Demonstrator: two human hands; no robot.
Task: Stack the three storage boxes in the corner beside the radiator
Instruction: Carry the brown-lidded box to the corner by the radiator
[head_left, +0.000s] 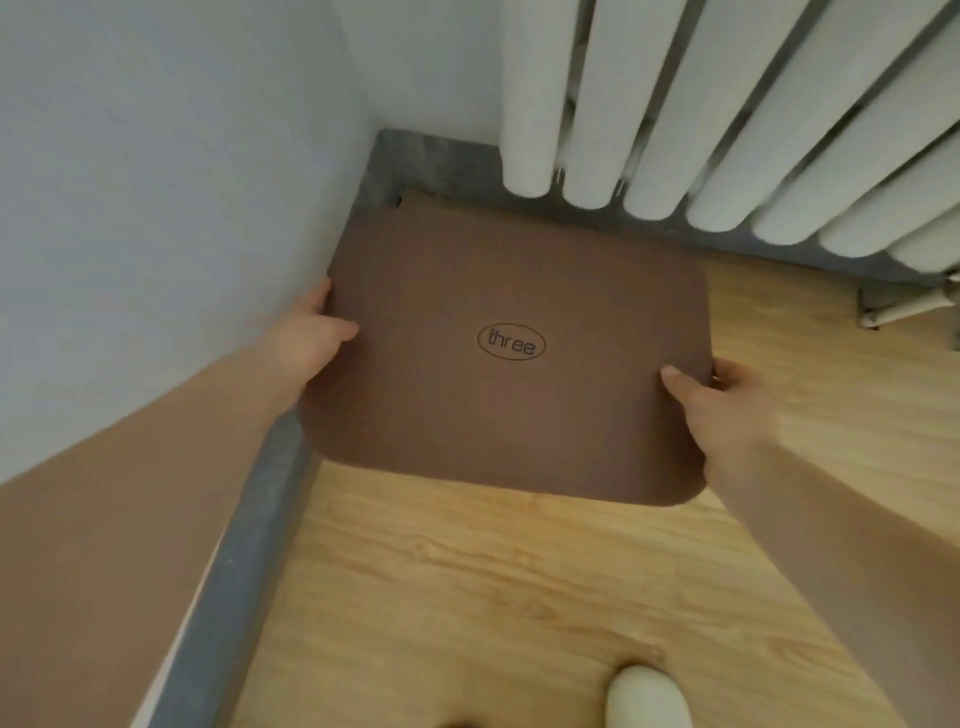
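A brown storage box (467, 405) with "three" printed in an oval on its lid fills the corner between the left wall and the radiator (727, 114). My left hand (311, 338) grips its left edge, thumb on the lid, pressed close to the wall. My right hand (727, 410) grips the right front edge, thumb on top. A sliver of another brown box (415, 200) shows behind the far edge, lower down. Whatever lies under the top box is hidden.
A grey skirting board (249, 545) runs along the left wall and under the radiator. The floor (467, 597) is light wood. A pale shoe tip (647, 699) shows at the bottom. A radiator bracket (893, 306) stands at the right.
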